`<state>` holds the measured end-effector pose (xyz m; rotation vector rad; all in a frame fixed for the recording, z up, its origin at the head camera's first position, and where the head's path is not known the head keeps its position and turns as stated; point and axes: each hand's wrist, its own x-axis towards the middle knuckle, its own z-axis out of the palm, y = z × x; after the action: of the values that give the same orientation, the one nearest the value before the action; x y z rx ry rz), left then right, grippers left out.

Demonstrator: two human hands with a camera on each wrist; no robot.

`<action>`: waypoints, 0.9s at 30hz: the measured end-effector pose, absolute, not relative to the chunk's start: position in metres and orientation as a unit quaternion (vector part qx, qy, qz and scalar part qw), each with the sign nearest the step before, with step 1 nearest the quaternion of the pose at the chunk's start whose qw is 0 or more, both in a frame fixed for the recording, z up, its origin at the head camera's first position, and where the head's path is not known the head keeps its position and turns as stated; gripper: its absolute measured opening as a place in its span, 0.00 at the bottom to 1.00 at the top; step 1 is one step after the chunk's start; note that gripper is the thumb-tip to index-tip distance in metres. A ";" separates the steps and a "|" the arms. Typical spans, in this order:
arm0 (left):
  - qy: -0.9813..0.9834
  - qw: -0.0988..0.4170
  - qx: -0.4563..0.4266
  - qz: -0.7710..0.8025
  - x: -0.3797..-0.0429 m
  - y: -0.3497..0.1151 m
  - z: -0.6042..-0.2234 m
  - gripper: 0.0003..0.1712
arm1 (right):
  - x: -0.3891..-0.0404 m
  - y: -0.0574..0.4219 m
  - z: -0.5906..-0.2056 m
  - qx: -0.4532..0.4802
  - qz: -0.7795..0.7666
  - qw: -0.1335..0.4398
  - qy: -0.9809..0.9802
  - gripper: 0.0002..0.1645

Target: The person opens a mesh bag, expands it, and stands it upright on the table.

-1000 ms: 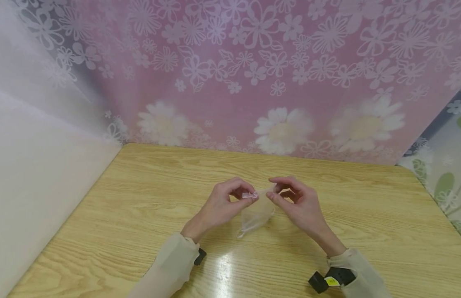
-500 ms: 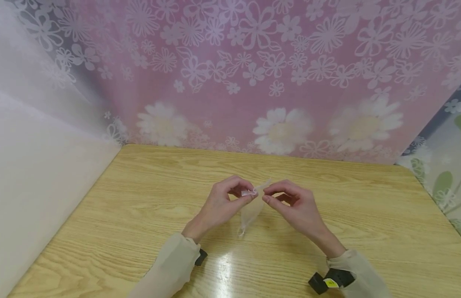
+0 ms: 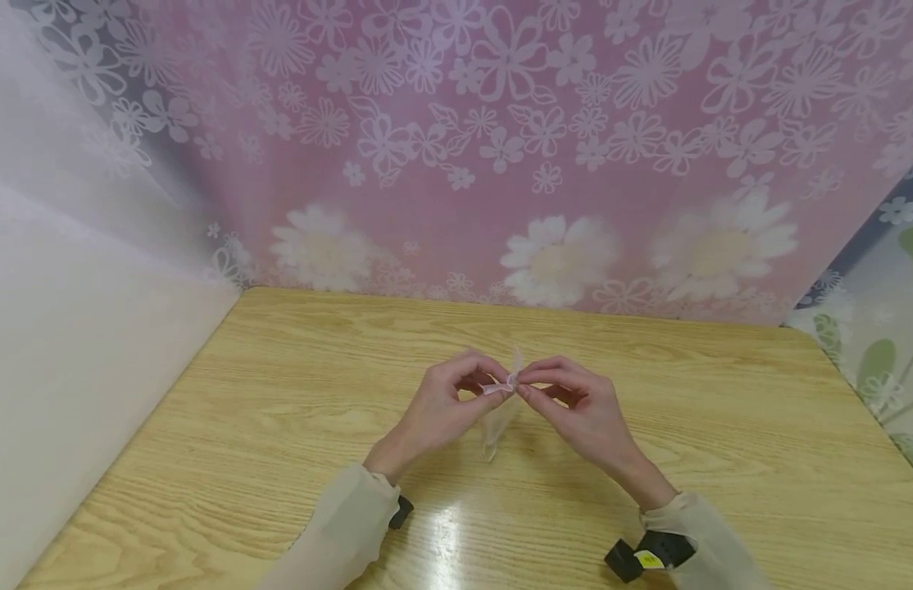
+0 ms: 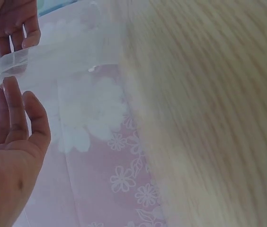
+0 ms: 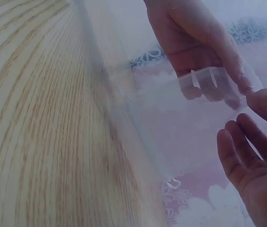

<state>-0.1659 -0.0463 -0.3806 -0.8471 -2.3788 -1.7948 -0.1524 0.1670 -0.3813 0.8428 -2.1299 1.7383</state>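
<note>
A small sheer whitish drawstring pouch (image 3: 498, 419) hangs between both hands above the table. My left hand (image 3: 443, 400) pinches its gathered top edge between thumb and fingers. Close against it, my right hand (image 3: 583, 403) pinches the same edge from the other side, the fingertips of both hands nearly meeting. A strip of the fabric sticks up between them. In the right wrist view, the see-through cloth (image 5: 181, 123) spreads below the fingers, with a small white cord loop (image 5: 173, 183) at a corner. The left wrist view shows the cloth (image 4: 62, 59) stretching away from the hands.
The wood-grain table (image 3: 279, 393) lies beneath both hands. A pink curtain with flowers (image 3: 442, 205) stands along its back edge, and a pale sheet (image 3: 95, 328) along the left. A black wrist device (image 3: 648, 553) sits on the right wrist.
My right hand has slid left along the pouch's top edge, closer to the left hand. The pouch has bunched narrower, and its upper strip now points upward. The left hand has barely moved.
</note>
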 end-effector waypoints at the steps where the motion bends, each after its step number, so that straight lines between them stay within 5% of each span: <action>1: -0.766 0.017 -0.273 -0.581 -0.165 -0.046 -0.381 0.05 | -0.152 0.167 -0.382 0.290 0.599 0.133 -0.734 0.12; 15: -0.741 -0.042 -0.299 -0.600 -0.164 -0.052 -0.381 0.09 | -0.152 0.169 -0.383 0.280 0.605 0.130 -0.734 0.12; 27: -0.759 -0.039 -0.265 -0.594 -0.164 -0.048 -0.380 0.08 | -0.152 0.168 -0.383 0.300 0.629 0.119 -0.708 0.13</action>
<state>-0.1638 -0.0480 -0.3803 -0.8539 -2.4456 -1.9133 -0.1521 0.1679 -0.3827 0.8761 -2.0699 1.8385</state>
